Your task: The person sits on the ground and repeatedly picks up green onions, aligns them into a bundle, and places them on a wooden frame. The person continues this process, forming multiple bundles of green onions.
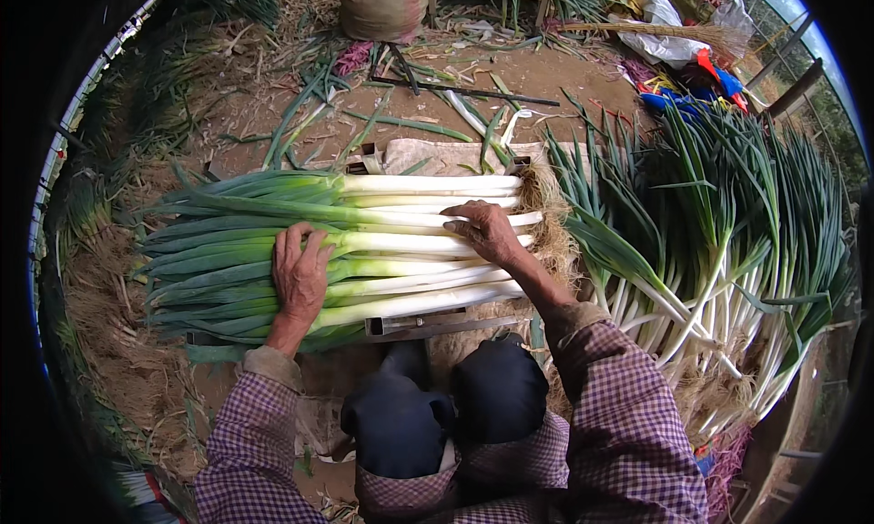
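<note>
Long green onions [423,246] lie side by side across a low metal frame [410,324], white shanks to the right, green leaves to the left. My left hand [300,271] curls its fingers over the onions where white passes into green. My right hand [481,230] has its thumb and fingers closed about a white shank near the root end. That onion lies slightly askew on the layer. Fibrous tan roots [550,230] hang together at the right side. My palms and the undersides of the onions are hidden.
A large heap of green onions [710,264] stands at my right. Beyond the frame are a thin black bar [471,92], loose leaves and a full woven sack [380,8]. A straw broom [710,36] lies at the upper right. My dark-covered knees [399,421] are close below the frame.
</note>
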`<state>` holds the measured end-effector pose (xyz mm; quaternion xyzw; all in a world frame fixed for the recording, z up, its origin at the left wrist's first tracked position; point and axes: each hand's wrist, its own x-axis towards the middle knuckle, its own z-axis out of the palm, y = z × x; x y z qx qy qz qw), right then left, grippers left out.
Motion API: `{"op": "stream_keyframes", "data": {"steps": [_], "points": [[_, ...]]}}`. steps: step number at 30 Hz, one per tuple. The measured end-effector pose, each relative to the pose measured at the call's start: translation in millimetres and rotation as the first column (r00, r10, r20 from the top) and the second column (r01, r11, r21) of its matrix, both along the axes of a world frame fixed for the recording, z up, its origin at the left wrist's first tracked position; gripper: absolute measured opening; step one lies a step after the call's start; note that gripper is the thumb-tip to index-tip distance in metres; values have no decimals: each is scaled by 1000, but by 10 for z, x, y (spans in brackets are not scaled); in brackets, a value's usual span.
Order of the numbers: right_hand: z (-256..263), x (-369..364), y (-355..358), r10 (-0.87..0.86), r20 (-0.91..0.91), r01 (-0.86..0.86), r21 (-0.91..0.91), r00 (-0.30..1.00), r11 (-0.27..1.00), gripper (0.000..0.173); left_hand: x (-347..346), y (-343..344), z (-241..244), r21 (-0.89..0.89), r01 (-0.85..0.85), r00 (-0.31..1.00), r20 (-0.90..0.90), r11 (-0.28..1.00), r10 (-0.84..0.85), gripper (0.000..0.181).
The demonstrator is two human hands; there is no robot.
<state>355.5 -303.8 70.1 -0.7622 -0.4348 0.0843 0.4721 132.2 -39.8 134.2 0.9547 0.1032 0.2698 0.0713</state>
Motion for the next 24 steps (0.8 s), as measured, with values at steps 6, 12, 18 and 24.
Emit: {"op": "stream_keyframes", "data": {"steps": [6, 12, 18, 24], "points": [[-99, -13, 216, 91, 53, -93, 32, 994, 995, 28, 93, 14, 100, -17, 50, 998, -35, 999, -50, 26], [-183, 60, 55, 80, 95, -81, 7, 992, 997, 26, 258, 119, 363, 220, 79, 991, -120, 972, -54, 72], [-84, 86, -133, 84, 98, -76, -90, 992, 993, 28, 365, 509, 474, 129, 229, 917, -361, 965, -169, 65], [-50, 47, -402, 88, 146, -70, -128, 985, 989, 38, 167, 346, 271, 150, 169, 971, -197, 974, -138, 55]]}}
